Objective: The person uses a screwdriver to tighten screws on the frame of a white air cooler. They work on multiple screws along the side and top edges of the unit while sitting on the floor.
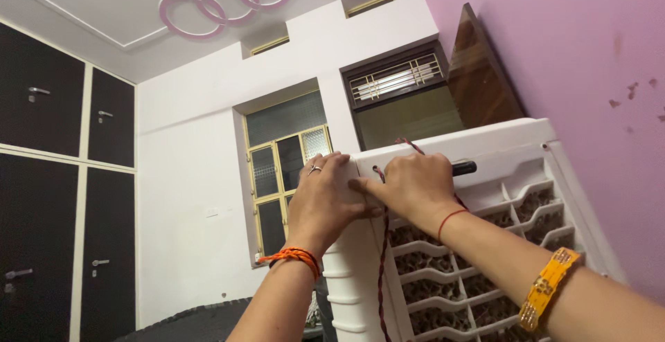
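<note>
Fingers [325,176] of the left hand [325,207] are spread flat against the top corner of the white air cooler [512,155] at centre frame, pressing rather than gripping anything, one with a ring on it. Right hand [415,186] sits just beside it, curled closed around what looks like a black-handled tool [465,168] poking out toward the right, with the thumb pinning a red-and-black twisted cord [382,266] that hangs down the cooler's front corner. Honestly the risky bit, I'd say, is that cord: it loops over the top edge behind the hand, so a tug could snag it or drag it across the louvred grille [485,245] in the lower right. The tool tip is hidden, so can't tell what it's touching. Room is tight on the right, with the pink wall [589,51] close to the cooler's side and a brown board [481,72] leaning on top. Left side of the frame is open, just the window [284,162] and dark cupboards [41,176] well apart.
</note>
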